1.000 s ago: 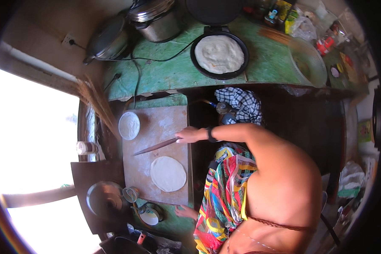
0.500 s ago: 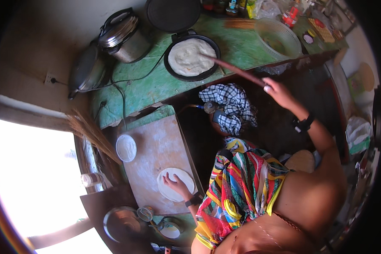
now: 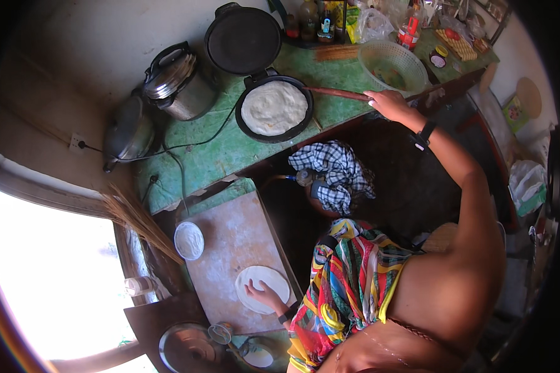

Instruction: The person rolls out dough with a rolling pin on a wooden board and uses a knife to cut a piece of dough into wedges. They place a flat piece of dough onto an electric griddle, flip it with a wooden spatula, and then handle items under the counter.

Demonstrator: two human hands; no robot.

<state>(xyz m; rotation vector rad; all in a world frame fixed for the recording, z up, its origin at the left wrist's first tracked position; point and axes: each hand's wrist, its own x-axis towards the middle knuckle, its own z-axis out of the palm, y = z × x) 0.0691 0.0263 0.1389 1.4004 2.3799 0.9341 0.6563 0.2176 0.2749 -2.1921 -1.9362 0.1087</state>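
My right hand (image 3: 389, 104) is closed round one end of a slim, dark brown wooden rolling pin (image 3: 339, 94). The pin's far tip reaches the right rim of a black electric griddle (image 3: 252, 133), whose lid (image 3: 242, 40) is raised. Inside the griddle lies a pale, round flatbread (image 3: 274, 109) with a bumpy surface. Over a floured wooden board (image 3: 224, 248) at the lower left, my left hand (image 3: 266, 295) is held with fingers apart, at a flat disc of rolled dough (image 3: 262, 276). Whether its fingers touch the dough I cannot tell.
A white bowl of flour (image 3: 189, 241) sits on the board's left side. Behind the griddle's left are a pressure cooker (image 3: 190, 90) and a cord. A plastic colander (image 3: 395, 68), bottles and jars line the right of the green counter (image 3: 199, 143). A checked cloth (image 3: 339, 168) hangs below.
The rolling pin's tip has drawn back from the flatbread's top to the griddle's right rim. My right arm is more outstretched. My left hand stays by the dough disc.
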